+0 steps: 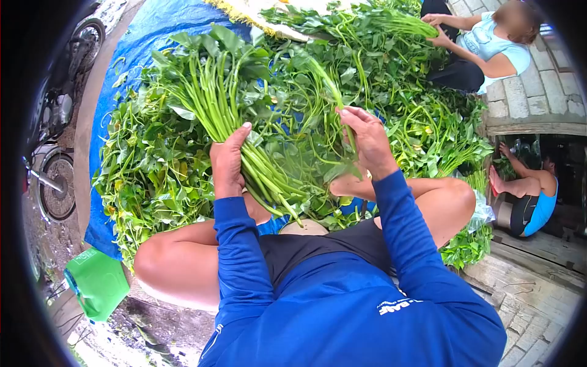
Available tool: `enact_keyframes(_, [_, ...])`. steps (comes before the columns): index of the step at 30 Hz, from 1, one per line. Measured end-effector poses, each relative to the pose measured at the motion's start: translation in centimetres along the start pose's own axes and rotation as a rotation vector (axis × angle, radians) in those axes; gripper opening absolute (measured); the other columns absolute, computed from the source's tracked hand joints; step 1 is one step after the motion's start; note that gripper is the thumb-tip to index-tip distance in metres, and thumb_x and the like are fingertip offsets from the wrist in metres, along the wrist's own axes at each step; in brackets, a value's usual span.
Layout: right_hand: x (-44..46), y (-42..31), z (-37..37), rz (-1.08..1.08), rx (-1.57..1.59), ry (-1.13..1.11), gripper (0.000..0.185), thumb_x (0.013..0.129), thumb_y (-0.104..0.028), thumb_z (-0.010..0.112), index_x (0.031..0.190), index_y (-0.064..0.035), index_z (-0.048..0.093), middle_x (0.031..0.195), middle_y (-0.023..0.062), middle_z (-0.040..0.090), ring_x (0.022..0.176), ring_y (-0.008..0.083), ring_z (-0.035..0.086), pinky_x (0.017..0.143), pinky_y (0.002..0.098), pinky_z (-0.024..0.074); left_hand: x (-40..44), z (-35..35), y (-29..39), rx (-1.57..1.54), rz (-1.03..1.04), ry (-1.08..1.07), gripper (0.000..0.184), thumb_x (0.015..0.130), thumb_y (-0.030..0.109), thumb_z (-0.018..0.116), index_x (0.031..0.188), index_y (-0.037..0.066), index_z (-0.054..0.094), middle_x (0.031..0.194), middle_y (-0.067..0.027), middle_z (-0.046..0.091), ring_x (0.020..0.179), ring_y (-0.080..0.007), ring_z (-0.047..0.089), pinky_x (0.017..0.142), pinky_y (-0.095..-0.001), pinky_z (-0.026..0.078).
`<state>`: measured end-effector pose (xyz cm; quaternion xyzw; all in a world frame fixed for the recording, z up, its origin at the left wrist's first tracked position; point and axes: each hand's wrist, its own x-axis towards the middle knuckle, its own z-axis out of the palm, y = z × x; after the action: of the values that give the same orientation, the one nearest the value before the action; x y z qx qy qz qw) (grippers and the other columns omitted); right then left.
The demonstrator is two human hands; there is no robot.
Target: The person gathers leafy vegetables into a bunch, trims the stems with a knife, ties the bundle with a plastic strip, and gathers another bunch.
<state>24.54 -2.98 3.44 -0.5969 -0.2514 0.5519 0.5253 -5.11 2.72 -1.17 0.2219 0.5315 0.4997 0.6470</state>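
Note:
My left hand is wrapped round a thick bundle of long green stems, whose leafy tops point away from me and whose cut ends hang toward my lap. To its right, my right hand pinches a single leafy stem between thumb and fingers, its leaves pointing up and to the left. The two hands are apart. Beneath and around both lies a wide heap of loose green leaves and stems.
A blue tarp lies under the greens. Top right, a person holds another bunch; another person sits at the right. A motorcycle stands left, above a green container. My bent knees flank my lap.

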Motion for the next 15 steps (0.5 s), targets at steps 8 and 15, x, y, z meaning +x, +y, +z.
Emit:
enact_keyframes(8, [-5.2,-3.7,5.6,-0.453,-0.199,0.056,0.018,0.101,-0.008,0.074,0.114,0.0025,0.076,0.095,-0.0012,0.071,0.083,0.0041,0.062,0.07,0.0219,0.0497,-3.4,3.4,-0.7,-0.014,-0.069,-0.138,0.031,0.091,0.012,0.084,0.116,-0.001,0.072,0.098,-0.0082,0.075,0.079,-0.0169,0.071,0.07,-0.0336,0.062])
enact_keyframes(15, [-5.4,4.0,8.1,-0.335,-0.528,-0.15,0.029,0.102,-0.023,0.067,0.105,0.0056,0.074,0.092,0.011,0.074,0.081,0.0181,0.066,0.073,0.0398,0.0516,-3.6,3.6,-3.2,-0.213,-0.043,-0.235,0.031,0.094,0.016,0.083,0.118,0.001,0.072,0.102,-0.0069,0.075,0.084,-0.0157,0.073,0.074,-0.0312,0.061])
